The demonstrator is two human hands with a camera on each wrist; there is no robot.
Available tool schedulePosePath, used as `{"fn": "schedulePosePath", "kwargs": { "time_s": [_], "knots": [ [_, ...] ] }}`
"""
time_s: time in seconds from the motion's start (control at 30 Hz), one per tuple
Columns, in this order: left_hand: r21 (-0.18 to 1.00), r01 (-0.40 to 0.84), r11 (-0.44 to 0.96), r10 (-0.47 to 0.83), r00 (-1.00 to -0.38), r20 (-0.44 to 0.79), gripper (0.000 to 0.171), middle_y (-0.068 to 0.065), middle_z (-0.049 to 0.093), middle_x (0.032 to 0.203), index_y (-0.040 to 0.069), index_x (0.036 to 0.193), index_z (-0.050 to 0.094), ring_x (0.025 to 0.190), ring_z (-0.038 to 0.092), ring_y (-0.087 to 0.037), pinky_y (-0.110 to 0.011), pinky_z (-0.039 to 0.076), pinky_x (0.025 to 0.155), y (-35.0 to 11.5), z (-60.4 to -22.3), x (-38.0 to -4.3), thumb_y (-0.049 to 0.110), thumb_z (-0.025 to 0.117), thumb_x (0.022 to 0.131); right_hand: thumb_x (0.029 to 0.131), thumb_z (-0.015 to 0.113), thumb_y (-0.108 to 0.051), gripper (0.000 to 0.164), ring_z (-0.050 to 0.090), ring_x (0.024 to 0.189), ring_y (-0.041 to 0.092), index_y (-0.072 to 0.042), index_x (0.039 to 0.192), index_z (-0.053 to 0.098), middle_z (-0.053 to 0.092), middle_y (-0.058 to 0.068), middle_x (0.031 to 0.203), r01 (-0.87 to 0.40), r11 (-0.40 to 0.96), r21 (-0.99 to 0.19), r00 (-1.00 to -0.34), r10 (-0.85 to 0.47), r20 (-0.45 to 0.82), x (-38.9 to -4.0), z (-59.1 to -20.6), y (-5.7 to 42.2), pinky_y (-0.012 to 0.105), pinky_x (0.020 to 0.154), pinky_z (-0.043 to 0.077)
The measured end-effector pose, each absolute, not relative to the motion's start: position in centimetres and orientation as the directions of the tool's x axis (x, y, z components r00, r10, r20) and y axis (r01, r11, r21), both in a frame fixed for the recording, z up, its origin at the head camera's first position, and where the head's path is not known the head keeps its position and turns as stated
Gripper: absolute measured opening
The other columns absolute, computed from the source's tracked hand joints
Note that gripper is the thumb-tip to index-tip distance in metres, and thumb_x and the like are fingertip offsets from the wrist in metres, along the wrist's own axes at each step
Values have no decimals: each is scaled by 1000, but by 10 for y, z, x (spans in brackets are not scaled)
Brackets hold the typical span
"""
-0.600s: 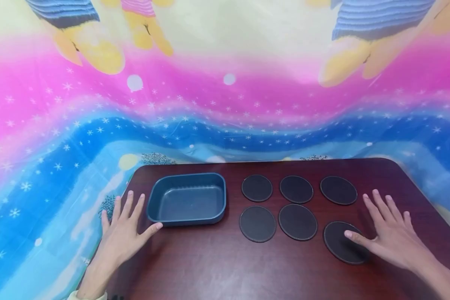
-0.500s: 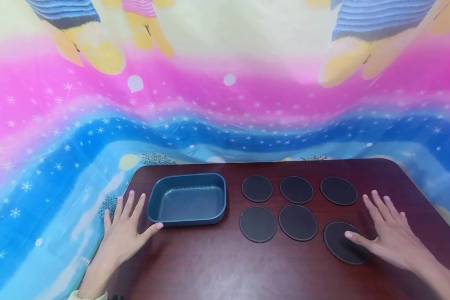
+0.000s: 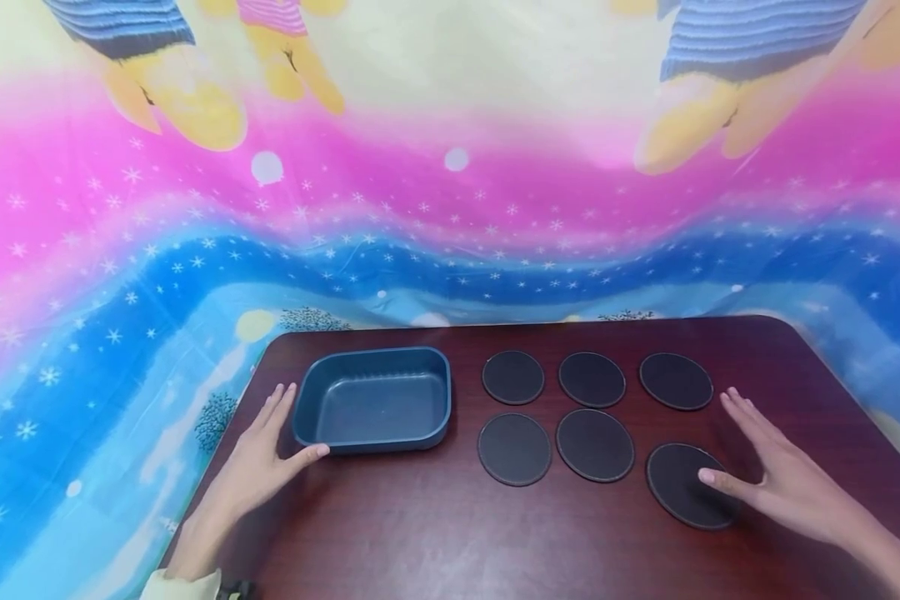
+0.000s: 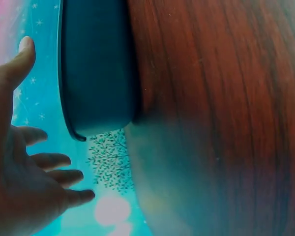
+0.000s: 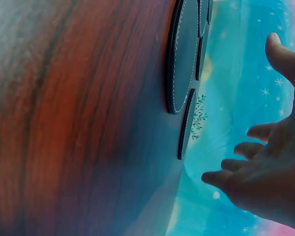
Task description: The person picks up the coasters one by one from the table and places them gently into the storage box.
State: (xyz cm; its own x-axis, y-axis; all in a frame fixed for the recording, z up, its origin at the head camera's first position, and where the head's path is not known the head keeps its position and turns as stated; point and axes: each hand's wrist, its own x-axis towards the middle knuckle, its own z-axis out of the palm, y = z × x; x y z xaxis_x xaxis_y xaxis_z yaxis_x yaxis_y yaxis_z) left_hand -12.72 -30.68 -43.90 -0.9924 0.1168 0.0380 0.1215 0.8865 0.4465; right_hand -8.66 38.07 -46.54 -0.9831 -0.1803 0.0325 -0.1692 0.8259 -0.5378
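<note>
My left hand (image 3: 251, 462) hovers at the near left corner of a dark blue-green rectangular bin (image 3: 386, 408), fingers straight and thumb spread. In the left wrist view the bin (image 4: 98, 64) shows its side wall, with the hand (image 4: 29, 167) apart from it. Over on the right, my right hand (image 3: 787, 479) holds nothing; its thumb overlaps the nearest right round black coaster (image 3: 678, 483) in the head view. The right wrist view shows that hand (image 5: 270, 157) raised above the table, fingers extended, and a coaster (image 5: 184, 59) with pale stitching round its edge.
Several more black coasters lie flat in two rows, among them a far left one (image 3: 513, 377), a far right one (image 3: 676, 382) and a near middle one (image 3: 595, 445). The dark red-brown table (image 3: 450, 533) ends at a colourful patterned cloth (image 3: 450, 208) behind.
Both hands have turned so the palms face more inward, and their fingers have drawn closer together. The bin and coasters have stayed in place.
</note>
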Motion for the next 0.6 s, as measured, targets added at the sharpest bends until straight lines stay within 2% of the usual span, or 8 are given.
{"fn": "schedulePosePath", "kwargs": {
  "time_s": [0.07,0.13,0.23,0.33,0.4,0.47,0.53,0.6],
  "knots": [
    [465,136,875,128,-991,50,113,-24,17,179,17,175,9,160,26,-55,-79,36,116,-309,-442,-130,60,76,95,95,83,-35,116,3,165,50,-23,175,1,-5,10,183,-171,832,-528,-983,-179,36,-86,-466,382,84,99,31],
    [482,143,864,133,-990,56,113,-25,19,178,16,175,10,159,28,-55,-78,37,116,-311,-446,-133,59,77,94,94,84,-35,115,-1,168,24,-25,175,3,0,9,183,-175,837,-518,-983,-178,44,-85,-467,383,79,97,35],
    [516,142,845,134,-990,54,113,-26,21,177,15,175,10,156,35,-56,-75,40,116,-313,-450,-137,57,78,95,94,84,-36,112,-5,154,-12,-28,175,6,8,12,182,-170,842,-512,-984,-172,44,-84,-469,386,76,97,36],
    [556,123,822,125,-992,34,112,-27,23,176,15,175,9,150,44,-56,-70,46,113,-314,-453,-139,53,79,96,95,83,-39,109,0,160,-6,-30,175,8,16,17,180,-154,845,-511,-986,-166,23,-83,-469,389,73,98,38],
    [583,105,806,118,-993,15,112,-28,23,176,16,175,8,147,48,-55,-66,51,110,-314,-455,-141,51,79,96,96,82,-42,107,7,160,-5,-31,174,11,22,20,178,-142,850,-508,-988,-156,14,-83,-470,391,53,106,44],
    [606,86,791,112,-994,-4,112,-28,23,176,17,175,7,148,46,-55,-64,52,109,-314,-457,-142,49,80,96,95,82,-44,104,14,155,-14,-30,174,15,29,22,176,-136,848,-512,-988,-152,12,-83,-470,393,28,102,45],
    [621,72,780,106,-994,-17,112,-28,24,176,18,175,7,150,44,-54,-63,54,108,-314,-459,-144,49,81,96,94,83,-45,101,17,137,-31,-29,173,21,37,22,172,-126,852,-509,-990,-141,9,-83,-471,395,15,87,42],
    [626,67,777,103,-995,-20,114,-29,28,174,19,175,7,148,49,-53,-63,57,105,-314,-461,-146,49,82,95,94,84,-41,98,35,139,-25,-24,172,27,43,24,168,-123,839,-531,-990,-142,5,-84,-473,396,10,81,45]
  ]
}}
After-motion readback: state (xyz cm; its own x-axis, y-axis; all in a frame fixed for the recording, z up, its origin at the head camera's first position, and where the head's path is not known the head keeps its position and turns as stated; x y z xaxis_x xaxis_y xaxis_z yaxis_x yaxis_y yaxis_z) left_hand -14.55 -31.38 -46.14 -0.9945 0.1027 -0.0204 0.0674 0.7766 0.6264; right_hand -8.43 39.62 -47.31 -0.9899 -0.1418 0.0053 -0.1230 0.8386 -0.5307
